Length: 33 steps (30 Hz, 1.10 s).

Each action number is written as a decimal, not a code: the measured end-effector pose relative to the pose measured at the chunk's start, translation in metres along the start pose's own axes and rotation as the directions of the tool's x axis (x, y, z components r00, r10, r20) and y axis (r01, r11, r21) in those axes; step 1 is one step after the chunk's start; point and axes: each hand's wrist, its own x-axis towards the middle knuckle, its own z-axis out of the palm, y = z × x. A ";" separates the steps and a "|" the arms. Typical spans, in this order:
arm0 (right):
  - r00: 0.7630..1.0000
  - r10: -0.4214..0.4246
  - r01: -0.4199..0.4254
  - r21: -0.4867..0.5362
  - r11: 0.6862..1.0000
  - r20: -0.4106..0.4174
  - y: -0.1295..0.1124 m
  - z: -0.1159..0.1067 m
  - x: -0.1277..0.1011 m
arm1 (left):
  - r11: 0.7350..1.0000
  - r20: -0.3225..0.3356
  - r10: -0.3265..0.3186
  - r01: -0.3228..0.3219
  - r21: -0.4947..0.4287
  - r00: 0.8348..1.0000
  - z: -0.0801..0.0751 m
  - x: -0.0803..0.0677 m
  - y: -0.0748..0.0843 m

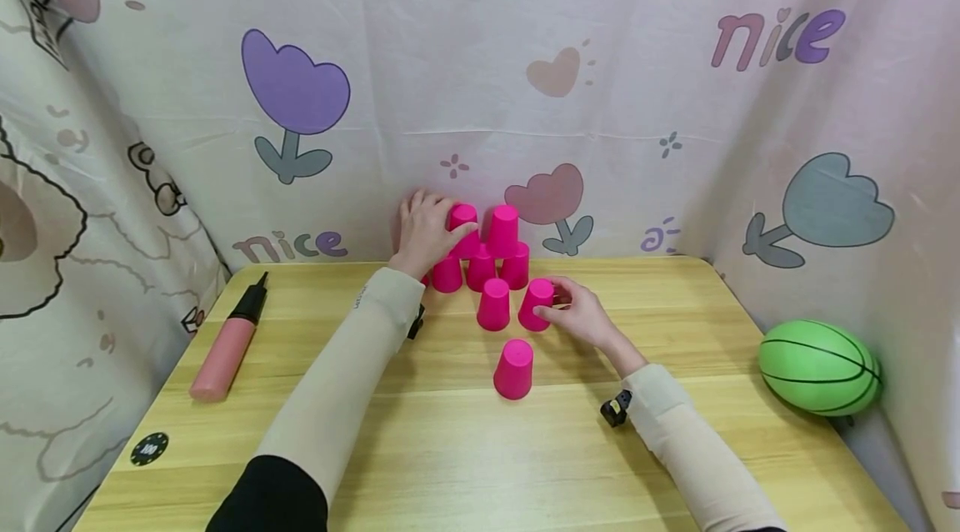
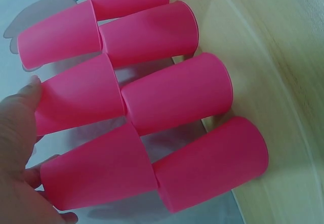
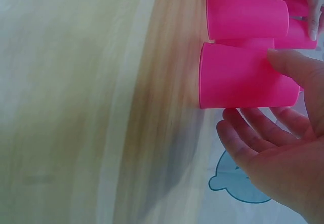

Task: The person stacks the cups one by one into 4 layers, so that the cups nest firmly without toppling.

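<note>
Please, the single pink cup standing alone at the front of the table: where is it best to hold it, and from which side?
Grip the lone pink cup around its side wall, near the closed top, coming from above or from the near side. It stands upside down with the wide rim on the table, so the rim gives no hold, and nothing crowds its sides.

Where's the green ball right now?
In the head view the green ball sits at the table's far right edge against the curtain, well right of the pink cups.
</note>
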 end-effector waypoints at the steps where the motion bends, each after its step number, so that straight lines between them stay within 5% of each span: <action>1: 1.000 0.001 -0.001 -0.001 1.000 0.001 0.000 0.000 0.000 | 1.000 0.000 -0.001 0.001 0.001 1.000 0.000 0.000 0.000; 8: 1.000 0.012 -0.012 -0.006 1.000 0.018 0.000 0.001 0.001 | 1.000 0.006 0.004 -0.004 -0.013 1.000 -0.003 -0.002 -0.002; 18: 1.000 0.006 -0.006 -0.027 1.000 -0.008 -0.002 -0.003 0.005 | 0.994 -0.023 0.104 -0.105 -0.032 0.994 -0.023 -0.007 0.002; 33: 0.994 -0.049 0.048 -0.010 0.999 -0.102 -0.039 -0.040 0.018 | 0.949 -0.142 0.250 -0.271 -0.162 0.958 -0.036 -0.054 -0.004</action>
